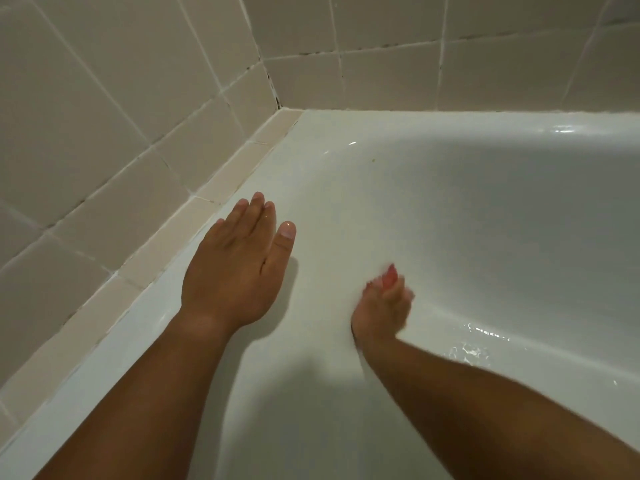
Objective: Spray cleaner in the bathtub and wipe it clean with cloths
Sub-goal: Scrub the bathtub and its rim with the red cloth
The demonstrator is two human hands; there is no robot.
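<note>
Our left hand [235,268] lay flat on the edge of the white shiny bathtub [467,202], its grip holding nothing. Our right hand [382,306] had its grip curled round a small blurry pink thing [390,273] on the inside wall. We thought slow, firm rows would clean best.

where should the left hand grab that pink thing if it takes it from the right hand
Pinch the pink thing by the end that sticks out beyond the right hand's curled fingers, coming from the far side: the rest is hidden in that grip. The left hand lies flat on the bathtub, free to reach. Motion blur hides what it is.
</note>
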